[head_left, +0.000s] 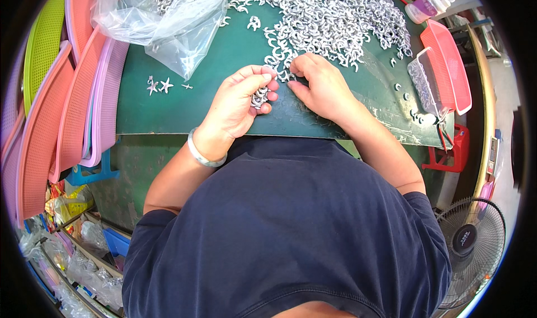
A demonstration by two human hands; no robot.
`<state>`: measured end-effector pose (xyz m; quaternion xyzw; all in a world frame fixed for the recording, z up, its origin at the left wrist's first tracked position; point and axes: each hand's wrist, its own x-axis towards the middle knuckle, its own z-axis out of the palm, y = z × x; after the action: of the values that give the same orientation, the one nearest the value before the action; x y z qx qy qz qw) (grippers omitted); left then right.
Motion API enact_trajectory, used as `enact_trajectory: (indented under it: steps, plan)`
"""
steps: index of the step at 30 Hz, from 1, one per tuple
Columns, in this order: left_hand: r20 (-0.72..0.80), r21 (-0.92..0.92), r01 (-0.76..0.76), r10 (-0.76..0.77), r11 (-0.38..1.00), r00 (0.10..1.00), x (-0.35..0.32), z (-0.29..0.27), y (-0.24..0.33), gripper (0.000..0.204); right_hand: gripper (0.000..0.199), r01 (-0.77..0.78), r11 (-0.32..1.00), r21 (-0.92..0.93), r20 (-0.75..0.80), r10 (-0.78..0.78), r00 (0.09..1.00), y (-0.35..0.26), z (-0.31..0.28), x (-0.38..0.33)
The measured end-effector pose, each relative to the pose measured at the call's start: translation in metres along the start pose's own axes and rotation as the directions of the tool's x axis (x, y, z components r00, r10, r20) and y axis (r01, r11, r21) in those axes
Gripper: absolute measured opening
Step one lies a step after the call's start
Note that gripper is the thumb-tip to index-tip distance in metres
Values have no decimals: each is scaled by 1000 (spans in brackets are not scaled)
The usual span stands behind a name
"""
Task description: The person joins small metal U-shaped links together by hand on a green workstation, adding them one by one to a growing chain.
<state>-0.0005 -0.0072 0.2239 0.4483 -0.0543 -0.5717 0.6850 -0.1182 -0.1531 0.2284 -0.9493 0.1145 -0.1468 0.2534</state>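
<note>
My left hand is closed around a clutch of small silver-grey crescent-shaped metal pieces, which show between thumb and curled fingers. A pale bangle circles that wrist. Just to the right, my right hand is bent down at the near edge of a large heap of the same crescent pieces. Its thumb and forefinger close on one crescent piece there, partly hidden by the fingertips. A thin tail of loose pieces runs from the heap down between my hands.
A clear plastic bag with more pieces lies at back left, near small star-shaped pieces. Stacked plastic baskets crowd the left. On the green table's right stand a pink basket and a clear box. A fan stands lower right.
</note>
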Motion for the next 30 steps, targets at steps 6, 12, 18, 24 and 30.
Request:
enact_trajectory:
  steps: [6,12,18,24,30]
  plan:
    - [5,17,4,-4,1000,1000,-1,1,-1,13,13,21,993,-118,-26,-25,999,2,1,-3]
    - [-12,75,25,-25,997,1000,-5,10,0,11,12,-211,821,530,53,216,975,2,-4,-3]
    - [35,81,8,-10,997,999,-4,16,-6,8,12,-22,866,500,-99,83,992,-5,-2,-5]
    - [8,25,-28,28,999,1000,-1,9,-5,7,16,-24,971,238,-116,53,992,6,-6,2]
    - [114,-103,-53,64,993,991,3,-6,-3,8,18,24,996,-81,-47,-28,999,9,-1,8]
